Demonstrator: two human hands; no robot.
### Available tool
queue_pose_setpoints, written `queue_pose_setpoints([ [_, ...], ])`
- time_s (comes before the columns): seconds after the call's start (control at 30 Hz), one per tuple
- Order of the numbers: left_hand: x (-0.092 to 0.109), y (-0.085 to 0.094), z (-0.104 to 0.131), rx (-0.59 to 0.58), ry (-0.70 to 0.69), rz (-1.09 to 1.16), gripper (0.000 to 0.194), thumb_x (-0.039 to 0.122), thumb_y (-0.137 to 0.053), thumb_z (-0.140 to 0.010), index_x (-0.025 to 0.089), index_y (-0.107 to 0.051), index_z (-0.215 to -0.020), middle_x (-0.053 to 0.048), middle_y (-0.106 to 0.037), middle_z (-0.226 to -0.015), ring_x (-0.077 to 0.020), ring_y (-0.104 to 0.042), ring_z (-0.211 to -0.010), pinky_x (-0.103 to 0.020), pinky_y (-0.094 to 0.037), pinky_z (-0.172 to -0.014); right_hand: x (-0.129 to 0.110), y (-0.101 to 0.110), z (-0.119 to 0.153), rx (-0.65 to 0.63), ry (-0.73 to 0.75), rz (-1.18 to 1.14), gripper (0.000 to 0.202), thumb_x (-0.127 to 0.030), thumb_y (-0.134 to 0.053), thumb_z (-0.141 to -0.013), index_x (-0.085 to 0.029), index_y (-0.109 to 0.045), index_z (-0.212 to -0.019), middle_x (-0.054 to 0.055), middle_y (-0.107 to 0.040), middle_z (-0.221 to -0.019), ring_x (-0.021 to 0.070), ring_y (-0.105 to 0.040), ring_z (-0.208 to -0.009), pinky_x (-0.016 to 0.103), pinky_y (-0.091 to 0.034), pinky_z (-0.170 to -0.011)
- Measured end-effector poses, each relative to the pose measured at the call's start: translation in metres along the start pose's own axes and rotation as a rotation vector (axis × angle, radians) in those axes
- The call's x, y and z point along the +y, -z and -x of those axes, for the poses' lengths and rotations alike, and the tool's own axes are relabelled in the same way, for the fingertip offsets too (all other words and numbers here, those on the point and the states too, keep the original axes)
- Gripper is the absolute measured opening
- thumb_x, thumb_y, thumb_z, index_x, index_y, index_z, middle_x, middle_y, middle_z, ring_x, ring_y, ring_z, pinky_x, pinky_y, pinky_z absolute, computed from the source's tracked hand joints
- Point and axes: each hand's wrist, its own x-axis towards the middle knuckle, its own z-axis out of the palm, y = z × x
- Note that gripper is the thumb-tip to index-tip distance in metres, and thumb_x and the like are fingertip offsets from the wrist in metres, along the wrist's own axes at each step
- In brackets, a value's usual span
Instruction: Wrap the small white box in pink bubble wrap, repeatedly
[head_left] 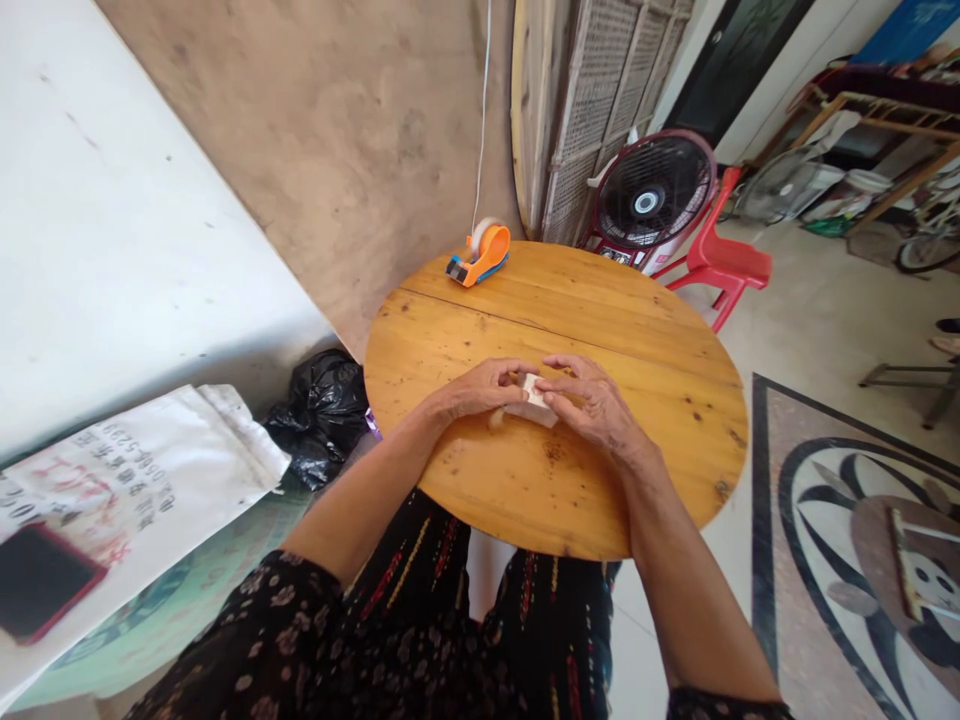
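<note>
A small white box (534, 402) rests on the round wooden table (480, 470), between my two hands. My left hand (484, 388) has its fingers curved against the left side of the box. On the other side, my right hand (592, 400) touches the box's top and right edge with thumb and fingertips. Both hands grip it lightly from opposite sides. An orange tape dispenser (484, 254) with a roll of tape stands at the table's far edge.
A fan (649, 195) and a red plastic chair (724, 255) stand behind the table at the right. Black plastic bags (322, 415) lie at the left, near a white sack (157, 480) with a red-edged phone (46, 580) on it.
</note>
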Motion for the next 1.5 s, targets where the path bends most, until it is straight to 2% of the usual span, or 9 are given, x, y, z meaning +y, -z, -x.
queue_pose_setpoints([
  [0.17,0.000,0.001,-0.001,-0.018,0.008,0.003,0.054,0.026,-0.060,-0.077,0.010,-0.058,-0.128,0.001,-0.056,-0.074,-0.0100,-0.048,-0.064,-0.022,-0.037,-0.061,-0.004,0.002,-0.001,0.022,-0.033,-0.150,0.020,-0.028,-0.061,-0.086,-0.023,-0.078,-0.093,0.011,-0.066,-0.122,0.0264,-0.062,-0.115,0.047,-0.049,-0.097],
  [0.3,-0.006,0.002,-0.004,-0.007,0.015,-0.005,0.058,0.026,-0.060,-0.075,0.011,-0.057,-0.131,0.001,-0.058,-0.076,-0.0107,-0.050,-0.064,-0.023,-0.037,-0.060,-0.005,0.006,-0.001,0.179,-0.099,-0.271,0.017,-0.028,-0.062,-0.085,-0.021,-0.072,-0.074,0.009,-0.069,-0.107,0.0229,-0.067,-0.101,0.041,-0.051,-0.092],
  [0.4,-0.009,0.002,-0.005,-0.005,0.004,-0.009,0.058,0.027,-0.061,-0.075,0.012,-0.058,-0.130,-0.001,-0.060,-0.081,-0.0121,-0.053,-0.069,-0.023,-0.040,-0.063,0.000,0.008,0.000,0.251,-0.147,-0.259,0.017,-0.029,-0.062,-0.085,-0.022,-0.066,-0.070,0.007,-0.069,-0.098,0.0214,-0.067,-0.093,0.040,-0.051,-0.089],
  [0.57,-0.011,0.002,-0.005,-0.001,-0.006,0.011,0.060,0.027,-0.061,-0.074,0.011,-0.056,-0.132,-0.003,-0.063,-0.086,-0.0127,-0.055,-0.073,-0.024,-0.041,-0.065,0.004,0.010,0.001,0.094,-0.248,-0.241,0.012,-0.034,-0.064,-0.083,-0.022,-0.065,-0.083,0.006,-0.070,-0.099,0.0229,-0.066,-0.098,0.039,-0.050,-0.087],
  [0.73,-0.008,0.002,-0.004,0.003,-0.005,0.001,0.057,0.029,-0.062,-0.074,0.013,-0.059,-0.128,0.001,-0.060,-0.078,-0.0106,-0.051,-0.066,-0.022,-0.038,-0.061,-0.002,0.013,0.002,-0.117,-0.317,-0.183,0.046,-0.043,-0.070,-0.077,-0.022,-0.059,-0.117,0.009,-0.067,-0.115,0.0259,-0.063,-0.104,0.043,-0.049,-0.092],
  [0.87,-0.006,0.002,-0.003,-0.019,-0.014,0.008,0.052,0.028,-0.063,-0.074,0.015,-0.062,-0.125,0.001,-0.061,-0.077,-0.0104,-0.051,-0.065,-0.022,-0.037,-0.060,-0.001,0.010,0.002,-0.228,-0.244,-0.061,0.063,-0.049,-0.075,-0.073,-0.022,-0.054,-0.126,0.012,-0.063,-0.128,0.0313,-0.060,-0.115,0.048,-0.047,-0.097],
  [1.13,-0.003,0.001,-0.002,-0.004,0.006,-0.003,0.054,0.028,-0.062,-0.076,0.015,-0.061,-0.128,0.000,-0.062,-0.079,-0.0102,-0.051,-0.065,-0.021,-0.037,-0.059,-0.007,0.005,0.001,-0.178,-0.256,0.021,0.051,-0.034,-0.072,-0.074,-0.023,-0.057,-0.121,0.010,-0.070,-0.118,0.0304,-0.067,-0.106,0.046,-0.050,-0.092],
  [1.27,0.000,0.000,-0.001,-0.008,0.009,0.008,0.054,0.028,-0.062,-0.076,0.014,-0.060,-0.128,-0.001,-0.063,-0.081,-0.0101,-0.051,-0.065,-0.021,-0.037,-0.059,-0.008,0.006,0.000,-0.196,-0.222,0.040,0.048,-0.035,-0.071,-0.076,-0.024,-0.058,-0.121,0.009,-0.070,-0.119,0.0291,-0.067,-0.105,0.045,-0.050,-0.093],
  [1.5,-0.007,0.009,-0.001,0.034,0.004,-0.082,0.064,0.033,-0.065,-0.073,0.010,-0.057,-0.132,0.001,-0.057,-0.074,-0.0128,-0.052,-0.068,-0.024,-0.038,-0.062,0.001,0.009,0.004,-0.248,-0.232,0.087,0.067,-0.048,-0.073,-0.075,-0.019,-0.053,-0.133,0.014,-0.064,-0.131,0.0342,-0.061,-0.117,0.050,-0.047,-0.097],
])
